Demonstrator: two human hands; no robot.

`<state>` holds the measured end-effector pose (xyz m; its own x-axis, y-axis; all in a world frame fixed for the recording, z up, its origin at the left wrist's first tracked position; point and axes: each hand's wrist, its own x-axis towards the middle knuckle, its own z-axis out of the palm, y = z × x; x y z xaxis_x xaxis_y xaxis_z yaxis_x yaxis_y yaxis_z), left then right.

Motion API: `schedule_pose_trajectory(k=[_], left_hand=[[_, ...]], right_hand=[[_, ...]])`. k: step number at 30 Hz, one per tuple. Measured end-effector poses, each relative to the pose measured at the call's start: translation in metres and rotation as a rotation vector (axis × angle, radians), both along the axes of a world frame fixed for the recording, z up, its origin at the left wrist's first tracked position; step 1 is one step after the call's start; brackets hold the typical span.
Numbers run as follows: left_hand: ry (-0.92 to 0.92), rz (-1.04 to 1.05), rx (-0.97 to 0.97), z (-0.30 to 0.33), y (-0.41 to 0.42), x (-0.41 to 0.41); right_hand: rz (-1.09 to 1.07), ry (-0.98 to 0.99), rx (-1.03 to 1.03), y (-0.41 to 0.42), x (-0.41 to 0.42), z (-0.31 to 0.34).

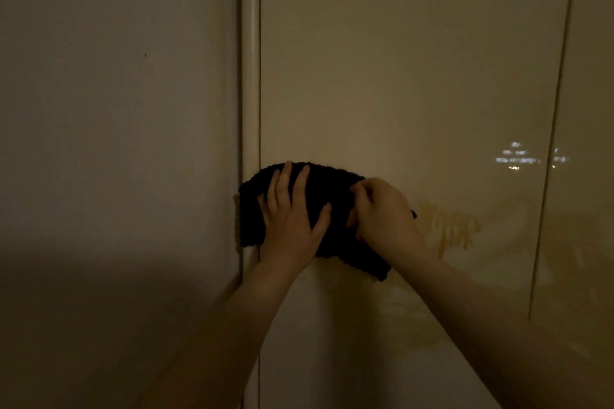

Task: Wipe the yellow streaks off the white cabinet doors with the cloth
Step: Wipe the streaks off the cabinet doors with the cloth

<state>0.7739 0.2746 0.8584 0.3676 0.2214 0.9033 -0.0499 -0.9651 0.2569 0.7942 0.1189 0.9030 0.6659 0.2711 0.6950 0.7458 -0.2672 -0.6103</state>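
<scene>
Cloth (335,206): dark, nubby, bunched into a rough mound, pressed flat against door (398,76) near its left edge, lower middle of view. Soft, light, floppy by the look; likely grips the glossy surface only under palm pressure, so best held spread wide with fingers on top, not pinched at a corner.

Far left: plain matte wall panel (116,109), dim, a couple of tiny specks. Next, rounded vertical trim strip (251,60), smooth and pale, dark gap line beside it.

Left hand (292,219): open, fingers splayed, palm flat on cloth's left half, pinning it to door; not curled round anything. Cloth's left edge overlapping the trim.

Right hand (382,212): fingers curled, knuckles up, bunching cloth's right side; seems to clutch a fold, though fingertips hidden.

Right of that hand: yellow streaks (448,226), smeared, feathery patch, touching cloth's right edge area; fainter yellowish haze trailing below and rightward. Much left to wipe, judging by this.

Door surface: shiny, hard, flat, slippery-looking. Small bright light reflection (516,156) higher right. Thin dark seam, then second door (591,176) at far right, same gloss.
</scene>
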Motion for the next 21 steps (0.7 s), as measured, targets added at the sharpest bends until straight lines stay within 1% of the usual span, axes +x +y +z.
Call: schedule_pose_trajectory(k=[2, 3, 5, 7, 9, 11, 13, 15, 18, 20, 21], left_hand=[[0.002, -0.009, 0.006, -0.001, 0.001, -0.001], [0.003, -0.014, 0.006, -0.001, 0.001, -0.001], [0.007, -0.010, 0.013, -0.001, 0.002, -0.002], [0.013, 0.016, 0.028, -0.002, 0.003, -0.002], [0.013, 0.045, 0.052, -0.002, 0.004, -0.002], [0.001, 0.068, 0.083, -0.001, 0.008, -0.002], [-0.016, 0.088, 0.118, -0.001, 0.013, 0.001], [-0.036, 0.122, 0.160, -0.002, 0.018, 0.005], [-0.057, 0.158, 0.189, -0.005, 0.024, 0.012], [-0.056, 0.161, 0.190, -0.004, 0.028, 0.015], [-0.056, 0.158, 0.200, -0.002, 0.031, 0.015]], right_hand=[[-0.010, -0.102, 0.094, 0.001, -0.001, -0.009], [-0.024, -0.201, 0.079, 0.003, -0.001, -0.017], [-0.141, -0.469, -0.061, 0.007, 0.005, -0.032], [-0.351, -0.730, -0.214, 0.007, 0.013, -0.038], [-0.476, -0.929, -0.302, 0.003, 0.019, -0.034], [-0.488, -1.065, -0.420, -0.002, 0.026, -0.025], [-0.455, -1.189, -0.612, -0.008, 0.034, -0.014], [-0.389, -1.225, -0.744, -0.015, 0.041, -0.007], [-0.334, -1.120, -0.851, -0.017, 0.051, -0.008], [-0.342, -1.074, -0.842, -0.015, 0.053, -0.009], [-0.354, -1.089, -0.807, -0.014, 0.053, -0.007]])
